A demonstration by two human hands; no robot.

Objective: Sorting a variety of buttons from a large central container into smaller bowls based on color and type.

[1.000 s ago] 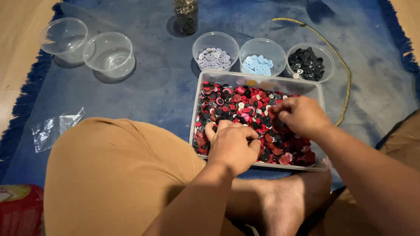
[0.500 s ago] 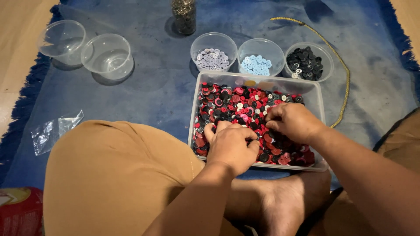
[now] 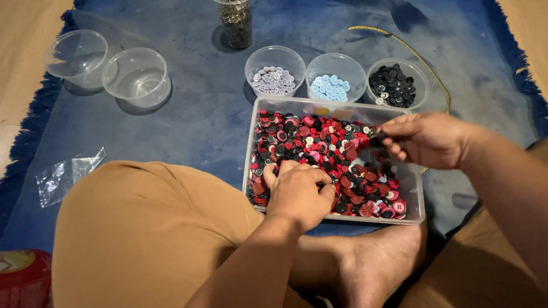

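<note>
A clear rectangular tray (image 3: 337, 106) sits on a blue cloth (image 3: 188, 108), packed with red, black and pink buttons (image 3: 319, 142). The left hand (image 3: 298, 188) rests curled inside the tray at its near-left part, fingers bent down into the buttons; whether it grips any is hidden by the knuckles. The right hand (image 3: 425, 138) hovers over the tray's right side, just inside the right wall, thumb and forefinger pinched on what looks like a small dark button (image 3: 374, 132), though it is too small to be sure.

Just beyond the tray's far rim stand three round clear cups close together in a row: one with pale grey buttons (image 3: 274, 69), one with light blue buttons (image 3: 335, 77), one with black buttons (image 3: 397, 82). Little gap lies between the cups and the rim. A thin yellow-green cord (image 3: 419, 57) curves past the black cup to the right side of the tray.

To the far left, two clear bowls (image 3: 108, 68) touch each other near the cloth's fringed left edge, with a wide bare stretch of cloth between them and the tray. A glass jar (image 3: 236, 23) of dark bits stands at the top edge. A crumpled plastic bag (image 3: 67, 175) lies by the bent knee (image 3: 142, 228), which presses close to the tray's left wall; a bare foot (image 3: 371, 265) lies below its near rim.
</note>
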